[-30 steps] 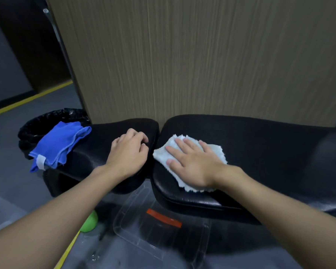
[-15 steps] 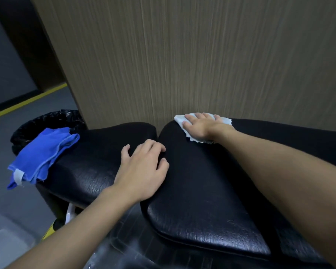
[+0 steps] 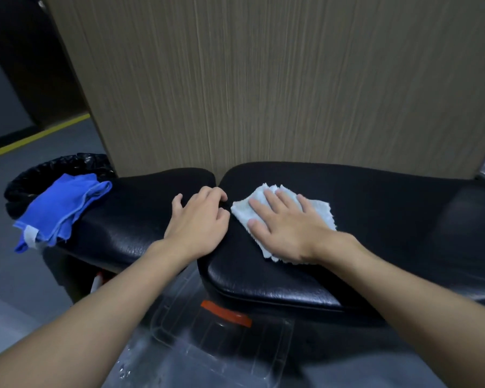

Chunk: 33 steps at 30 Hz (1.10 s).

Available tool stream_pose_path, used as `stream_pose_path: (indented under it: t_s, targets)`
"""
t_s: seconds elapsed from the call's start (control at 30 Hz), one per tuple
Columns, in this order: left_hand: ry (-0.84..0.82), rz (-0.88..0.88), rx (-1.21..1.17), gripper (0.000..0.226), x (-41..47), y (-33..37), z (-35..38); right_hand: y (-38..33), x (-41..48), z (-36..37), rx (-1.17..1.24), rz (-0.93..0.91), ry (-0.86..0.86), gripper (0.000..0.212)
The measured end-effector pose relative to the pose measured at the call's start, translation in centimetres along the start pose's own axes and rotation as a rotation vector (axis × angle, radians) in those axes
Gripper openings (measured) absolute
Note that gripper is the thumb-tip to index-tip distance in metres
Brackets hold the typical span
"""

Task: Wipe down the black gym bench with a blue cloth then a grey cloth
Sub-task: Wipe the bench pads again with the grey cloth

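Note:
The black gym bench (image 3: 375, 208) runs left to right before me, split into a seat pad on the left and a longer pad on the right. My right hand (image 3: 289, 228) lies flat with straight fingers on the pale grey cloth (image 3: 242, 212), pressing it onto the left end of the long pad. My left hand (image 3: 199, 219) rests on the seat pad's right end, its fingertips curled over the gap between the pads. The blue cloth (image 3: 59, 211) lies bunched on the seat pad's far left end, hanging over its edge.
A wood-grain panel (image 3: 263, 79) stands right behind the bench. A bin with a black liner (image 3: 53, 166) sits behind the blue cloth. Under the bench lies a clear plastic container (image 3: 221, 340) with an orange strip. A yellow floor line (image 3: 37, 135) runs at the left.
My right hand has drawn the grey cloth back from the pad's far edge toward me, near the gap. My left hand stays at the gap between the pads.

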State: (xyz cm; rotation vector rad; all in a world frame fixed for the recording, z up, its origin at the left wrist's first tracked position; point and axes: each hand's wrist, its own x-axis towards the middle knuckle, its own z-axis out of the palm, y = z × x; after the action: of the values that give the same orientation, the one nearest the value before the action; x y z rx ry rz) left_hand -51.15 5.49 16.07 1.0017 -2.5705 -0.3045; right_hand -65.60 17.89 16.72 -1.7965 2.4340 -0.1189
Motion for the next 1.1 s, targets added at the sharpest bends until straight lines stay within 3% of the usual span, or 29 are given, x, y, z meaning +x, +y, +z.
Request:
stream_pose_path:
  t_s: [0.17, 0.33, 0.83, 1.1]
  targets:
    - [-0.006, -0.011, -0.100, 0.031, -0.2, 0.6, -0.5, -0.8, -6.5, 0.5, -0.033, -0.072, 0.005, 0.062]
    - [-0.015, 0.076, -0.199, 0.034, -0.4, 2.5, -0.2, -0.2, -7.3, 0.4, -0.020, -0.072, -0.008, 0.060]
    - [-0.025, 0.121, 0.070, 0.036, 0.4, 6.5, 2.1, 9.8, 4.5, -1.2, 0.017, 0.106, 0.005, 0.061]
    - [-0.019, 0.147, 0.084, 0.038, -0.1, 6.2, 2.2, 13.5, 9.1, -2.7, 0.022, 0.249, 0.001, 0.060]
